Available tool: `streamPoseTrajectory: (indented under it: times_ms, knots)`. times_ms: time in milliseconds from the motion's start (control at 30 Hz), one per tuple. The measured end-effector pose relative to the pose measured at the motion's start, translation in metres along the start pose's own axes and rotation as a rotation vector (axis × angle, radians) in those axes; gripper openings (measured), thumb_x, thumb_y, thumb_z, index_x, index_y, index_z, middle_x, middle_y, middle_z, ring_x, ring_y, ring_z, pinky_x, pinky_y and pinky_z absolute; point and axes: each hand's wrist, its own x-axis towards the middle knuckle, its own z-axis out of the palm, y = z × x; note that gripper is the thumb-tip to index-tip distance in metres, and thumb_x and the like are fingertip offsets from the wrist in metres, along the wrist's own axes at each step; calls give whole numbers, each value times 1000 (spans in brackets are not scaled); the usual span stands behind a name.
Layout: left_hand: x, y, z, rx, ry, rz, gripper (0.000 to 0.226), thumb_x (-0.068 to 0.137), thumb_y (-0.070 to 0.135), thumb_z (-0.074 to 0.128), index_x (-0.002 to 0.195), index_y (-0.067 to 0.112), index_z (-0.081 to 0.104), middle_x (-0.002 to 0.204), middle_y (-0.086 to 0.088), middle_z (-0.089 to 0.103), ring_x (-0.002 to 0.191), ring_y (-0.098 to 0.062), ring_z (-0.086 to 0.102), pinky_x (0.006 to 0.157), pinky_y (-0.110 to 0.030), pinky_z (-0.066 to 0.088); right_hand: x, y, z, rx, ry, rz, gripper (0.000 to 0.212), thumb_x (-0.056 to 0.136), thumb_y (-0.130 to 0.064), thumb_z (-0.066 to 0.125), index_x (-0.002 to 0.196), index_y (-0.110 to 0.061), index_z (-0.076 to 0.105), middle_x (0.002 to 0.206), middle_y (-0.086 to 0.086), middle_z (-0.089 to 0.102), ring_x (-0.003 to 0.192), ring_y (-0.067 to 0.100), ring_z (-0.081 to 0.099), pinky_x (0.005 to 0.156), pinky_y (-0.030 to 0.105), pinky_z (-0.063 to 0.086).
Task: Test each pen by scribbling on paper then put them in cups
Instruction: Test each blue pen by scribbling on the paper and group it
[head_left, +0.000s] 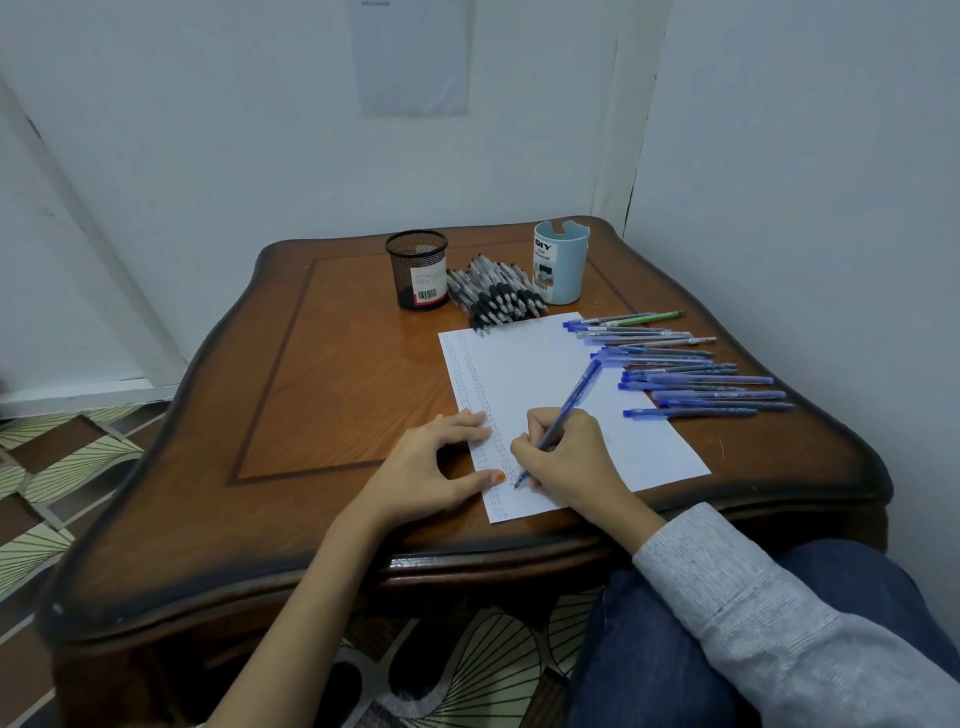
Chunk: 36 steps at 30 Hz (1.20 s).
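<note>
The brown wooden bench with dark wavy edges (322, 364) has its widest bare stretch on the left half, running from near rim to far rim. Near the far edge stands a black wire-mesh cup (417, 270). Just right of it, a heap of grey click pens with black rubber sleeves (493, 296) fills the space up to a light blue plastic cup (561, 265). The heap's tips overlap the far edge of the white sheet of paper (545, 374). The left grip (431, 467), a bare hand, is released, with fingers and thumb pressing flat on the sheet's left margin. The right grip (566, 457) is grasping a blue pen (569, 405) whose tip is on the paper near its near-left corner, beside columns of faint marks. A row of blue capped pens (696, 374) lies close to the bench's right edge, where the wall runs near. The marks are too faint to read, the blue cup's inside is hidden, and its label is partly cut off
</note>
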Motion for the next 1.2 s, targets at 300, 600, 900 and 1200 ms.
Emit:
streamPoseTrajectory:
  times_ms: [300,600,900,1200]
  knots:
    - [-1,2,0,-4,9,11,52,77,36,78,123,19,64,137,9,54,129,1,43,117,-31,25,0,-1,2,1,-20,7,42,83,3,62,50,-14,42,46,1,46,38,8,57,44,14,43]
    - [-1,3,0,-1,9,18,51,77,34,78,124,19,64,137,9,53,129,2,42,115,-21,21,2,0,1,24,-18,13,39,82,4,62,53,-11,42,48,5,46,38,9,57,44,16,44]
    - [-1,4,-1,-2,7,18,51,78,35,77,125,19,63,138,8,53,130,1,42,117,-27,22,2,3,0,30,-18,-3,44,81,5,62,49,-14,40,44,-2,41,38,10,56,43,17,42]
    - [0,6,0,1,5,6,51,77,36,77,124,19,63,138,10,52,129,4,40,118,-28,21,3,5,-1,60,15,-22,41,79,7,61,50,-12,39,43,-2,39,38,11,56,44,19,42]
